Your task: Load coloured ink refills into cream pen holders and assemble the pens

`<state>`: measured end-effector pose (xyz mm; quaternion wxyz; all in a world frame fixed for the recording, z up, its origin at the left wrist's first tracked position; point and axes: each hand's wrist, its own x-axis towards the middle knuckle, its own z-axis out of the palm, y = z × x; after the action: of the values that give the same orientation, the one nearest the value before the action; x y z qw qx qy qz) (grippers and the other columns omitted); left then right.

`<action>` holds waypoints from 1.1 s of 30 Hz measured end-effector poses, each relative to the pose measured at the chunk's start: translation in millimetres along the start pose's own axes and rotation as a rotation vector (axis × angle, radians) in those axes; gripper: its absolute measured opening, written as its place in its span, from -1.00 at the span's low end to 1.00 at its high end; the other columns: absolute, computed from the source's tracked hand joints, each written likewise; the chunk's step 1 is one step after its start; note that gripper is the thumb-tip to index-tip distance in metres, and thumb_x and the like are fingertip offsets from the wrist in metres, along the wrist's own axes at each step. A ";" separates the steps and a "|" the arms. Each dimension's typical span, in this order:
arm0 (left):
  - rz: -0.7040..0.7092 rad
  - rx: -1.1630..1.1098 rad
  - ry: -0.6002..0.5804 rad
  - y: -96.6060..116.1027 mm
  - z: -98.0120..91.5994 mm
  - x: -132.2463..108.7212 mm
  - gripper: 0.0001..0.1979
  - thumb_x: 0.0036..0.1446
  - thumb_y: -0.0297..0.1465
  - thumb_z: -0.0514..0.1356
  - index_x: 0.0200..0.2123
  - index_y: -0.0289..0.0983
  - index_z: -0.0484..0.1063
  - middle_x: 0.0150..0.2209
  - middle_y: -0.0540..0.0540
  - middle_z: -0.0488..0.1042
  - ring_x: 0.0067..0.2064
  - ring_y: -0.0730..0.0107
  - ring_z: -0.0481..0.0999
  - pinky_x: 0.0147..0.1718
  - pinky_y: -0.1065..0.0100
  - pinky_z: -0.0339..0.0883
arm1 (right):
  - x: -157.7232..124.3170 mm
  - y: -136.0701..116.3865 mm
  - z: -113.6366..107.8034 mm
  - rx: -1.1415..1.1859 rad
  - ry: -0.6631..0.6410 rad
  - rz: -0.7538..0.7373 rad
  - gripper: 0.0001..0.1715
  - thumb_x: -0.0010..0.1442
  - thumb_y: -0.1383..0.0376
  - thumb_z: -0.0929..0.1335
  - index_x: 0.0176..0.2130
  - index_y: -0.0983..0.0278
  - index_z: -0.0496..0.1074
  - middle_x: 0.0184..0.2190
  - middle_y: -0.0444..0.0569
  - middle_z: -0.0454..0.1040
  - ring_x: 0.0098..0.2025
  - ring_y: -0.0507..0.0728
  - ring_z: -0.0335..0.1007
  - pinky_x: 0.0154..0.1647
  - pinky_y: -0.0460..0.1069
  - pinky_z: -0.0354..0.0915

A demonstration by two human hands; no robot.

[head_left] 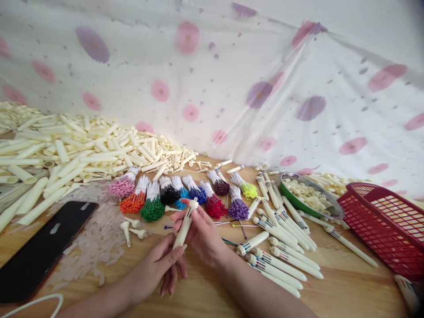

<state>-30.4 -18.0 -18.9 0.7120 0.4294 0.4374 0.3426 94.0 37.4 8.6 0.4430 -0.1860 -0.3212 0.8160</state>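
Observation:
Between my two hands is a cream multi-colour pen [183, 230], tilted with its slotted top end up. My left hand [167, 260] is closed around its lower barrel, thumb along the side. Higher up, the fingers of my right hand [202, 232] grip the pen near its slotted end. Just beyond my hands stand bundles of thin refills with coloured ends, among them green [152, 206], orange [134, 198], red [215, 204] and purple [237, 206]. Small cream pen parts [134, 230] lie to the left of my hands.
A large heap of cream barrels [76, 150] fills the back left. Clear little tubes [96, 234] and a black phone [43, 247] lie at the left. Several pens [281, 260], a green-sided bowl [291, 198] of cream parts and a red basket [380, 225] are at the right.

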 end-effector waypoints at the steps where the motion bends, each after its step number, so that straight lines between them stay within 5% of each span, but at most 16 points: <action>1: -0.003 0.005 -0.007 -0.2 -0.1 0.0 -0.35 -0.12 0.11 0.17 -0.13 -0.27 0.18 -0.57 0.04 0.52 -0.73 0.55 0.35 -0.78 0.54 0.09 | 0.1 -1.8 0.2 0.050 -0.019 0.025 -0.47 0.05 -0.02 0.37 -0.11 0.27 0.32 -0.45 -0.09 0.49 -0.49 0.01 0.34 -0.40 -0.07 0.27; 4: -0.015 0.026 -0.029 -0.8 0.2 0.2 -0.30 -0.13 0.11 0.17 -0.08 -0.27 0.14 -0.57 0.05 0.51 -0.73 0.56 0.34 -0.78 0.55 0.11 | 1.1 -8.2 -1.3 0.152 -0.100 0.125 -0.43 0.16 -0.11 0.20 -0.16 0.31 0.37 -0.61 -0.14 0.39 -0.58 -0.01 0.20 -0.43 -0.08 0.21; 8: -0.008 0.039 -0.056 -1.4 0.4 0.5 -0.32 -0.12 0.12 0.15 -0.11 -0.27 0.16 -0.59 0.05 0.49 -0.74 0.56 0.32 -0.78 0.54 0.10 | 2.7 -12.9 -5.6 0.176 -0.182 0.166 -0.60 0.22 0.07 0.17 -0.25 0.30 0.40 -0.67 -0.17 0.34 -0.59 0.01 0.19 -0.42 -0.07 0.19; 17: 0.063 -0.122 -0.114 -2.1 -5.2 3.1 -0.49 -0.07 0.10 0.14 -0.44 -0.27 0.23 -0.59 0.02 0.48 -0.74 0.63 0.23 -0.75 0.54 0.03 | 2.7 -7.0 -4.4 0.112 -0.070 0.076 -0.51 0.13 0.01 0.33 -0.08 0.31 0.38 -0.17 0.01 0.52 -0.26 0.03 0.44 -0.14 -0.06 0.28; 25: 0.065 -0.212 -0.153 -5.3 -7.7 6.5 -0.53 -0.04 0.05 0.17 -0.45 -0.29 0.28 -0.59 -0.02 0.49 -0.72 0.61 0.24 -0.71 0.51 0.00 | 2.2 -5.1 -6.0 0.084 -0.033 0.043 -0.54 0.13 0.06 0.36 -0.08 0.32 0.39 -0.13 0.05 0.52 -0.22 0.04 0.48 -0.14 -0.05 0.34; 33: 0.020 -0.299 -0.147 -1.6 -2.8 4.3 -0.53 -0.07 0.04 0.20 -0.46 -0.29 0.28 -0.62 0.00 0.45 -0.73 0.64 0.17 -0.72 0.52 -0.11 | -0.2 -4.2 -2.3 0.041 0.023 0.029 -0.63 0.05 0.32 0.43 -0.11 0.36 0.40 -0.07 0.08 0.48 -0.15 0.08 0.47 -0.07 -0.01 0.33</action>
<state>-31.1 -14.1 -22.5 0.7946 0.3470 0.3241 0.3784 98.0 39.7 9.9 0.4385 -0.1909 -0.2966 0.8266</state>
